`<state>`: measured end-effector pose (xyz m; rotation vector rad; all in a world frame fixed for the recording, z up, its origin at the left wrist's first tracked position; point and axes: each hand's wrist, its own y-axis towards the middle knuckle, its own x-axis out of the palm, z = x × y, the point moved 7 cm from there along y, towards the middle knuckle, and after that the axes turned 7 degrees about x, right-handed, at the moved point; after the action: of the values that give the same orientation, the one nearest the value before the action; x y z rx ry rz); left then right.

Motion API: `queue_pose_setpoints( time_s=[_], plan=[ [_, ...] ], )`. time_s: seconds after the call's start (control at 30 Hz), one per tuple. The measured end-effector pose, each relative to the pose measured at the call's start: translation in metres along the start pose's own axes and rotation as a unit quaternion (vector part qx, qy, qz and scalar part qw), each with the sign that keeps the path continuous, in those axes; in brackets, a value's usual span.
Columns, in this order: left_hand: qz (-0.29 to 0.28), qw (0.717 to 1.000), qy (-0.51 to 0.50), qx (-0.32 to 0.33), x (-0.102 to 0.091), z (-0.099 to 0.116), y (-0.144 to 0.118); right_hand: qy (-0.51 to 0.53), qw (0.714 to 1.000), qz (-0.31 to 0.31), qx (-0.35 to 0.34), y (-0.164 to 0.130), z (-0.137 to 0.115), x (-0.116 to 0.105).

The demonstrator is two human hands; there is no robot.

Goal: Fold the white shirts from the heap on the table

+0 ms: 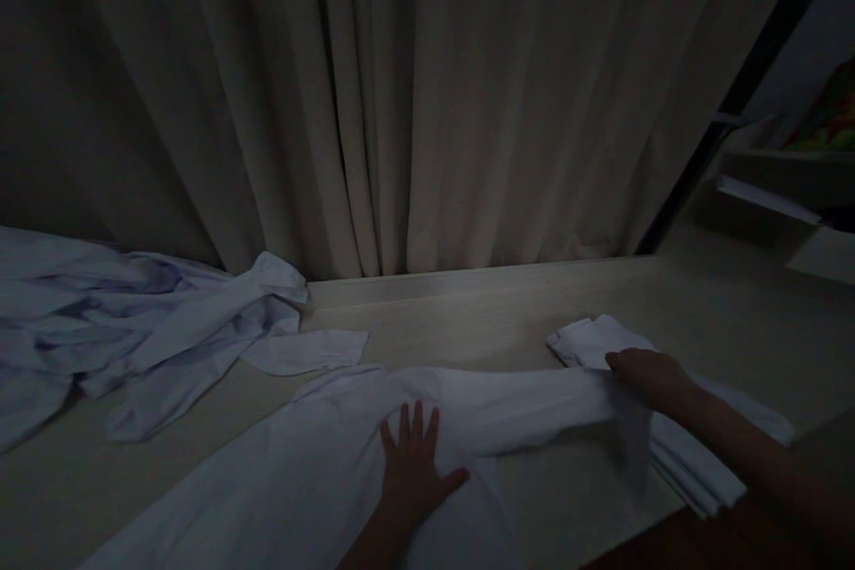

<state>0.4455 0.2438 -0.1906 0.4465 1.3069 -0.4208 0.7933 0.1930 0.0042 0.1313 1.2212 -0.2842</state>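
While spread across the near middle of the bench (481, 312), the white garment (313, 472) lies flat and limp, one long sleeve (534, 405) stretched out to the right. Left hand (414, 459) pressed palm-down on the cloth, fingers fanned apart, pinning rather than pinching. Right hand (651, 374) laid over the far end of the sleeve, fingers curled down onto the fabric; whether the grip there actually nips the cloth or only rests on it cannot be told in this dim light. Just beside and under that hand, a folded stack of white cloth (674, 454), touching the sleeve end.

Judged from the drape and the soft creases: thin, light woven fabric, no stiffness at all, likely to slide easily on the smooth bench and to sag wherever unsupported. Nothing fragile, but prone to wrinkling and bunching if dragged. Best taken at an edge, by the cuff, hem or shoulder seam, with a pinch between thumb and fingers, the other palm holding the body flat.

At the far left, a crumpled heap of pale blue garments (134, 329), well apart. Behind the bench, a hanging curtain (427, 89); at the far right, a shelf (788, 169).
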Motion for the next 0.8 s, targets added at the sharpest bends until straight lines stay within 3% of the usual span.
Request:
queue_pose_setpoints(
  time_s=[0.07, 0.17, 0.27, 0.37, 0.47, 0.67, 0.8],
  plan=[
    [0.001, 1.0, -0.001, 0.013, -0.001, -0.001, 0.001, -0.011, 0.999, 0.03, 0.023, 0.006, 0.013, -0.014],
    [-0.003, 1.0, 0.005, 0.012, -0.003, 0.0, 0.002, 0.005, 0.988, 0.131, 0.078, 0.018, 0.024, -0.054],
    [0.021, 1.0, 0.008, 0.022, -0.006, 0.017, -0.008, 0.085, 0.966, 0.202, 0.139, 0.029, 0.028, -0.08],
    [0.015, 0.99, -0.02, 0.138, 0.004, 0.061, -0.028, 0.129, 0.956, 0.208, 0.159, 0.042, 0.018, -0.085],
    [-0.02, 0.972, -0.048, 0.229, 0.02, 0.095, -0.046, 0.141, 0.959, 0.209, 0.132, 0.052, 0.002, -0.095],
    [-0.045, 0.97, -0.083, 0.222, 0.025, 0.1, -0.047, 0.091, 0.982, 0.166, 0.017, 0.065, -0.037, -0.146],
    [-0.053, 0.968, -0.1, 0.226, 0.019, 0.101, -0.048, 0.075, 0.99, 0.12, -0.019, 0.071, -0.062, -0.174]
  ],
)
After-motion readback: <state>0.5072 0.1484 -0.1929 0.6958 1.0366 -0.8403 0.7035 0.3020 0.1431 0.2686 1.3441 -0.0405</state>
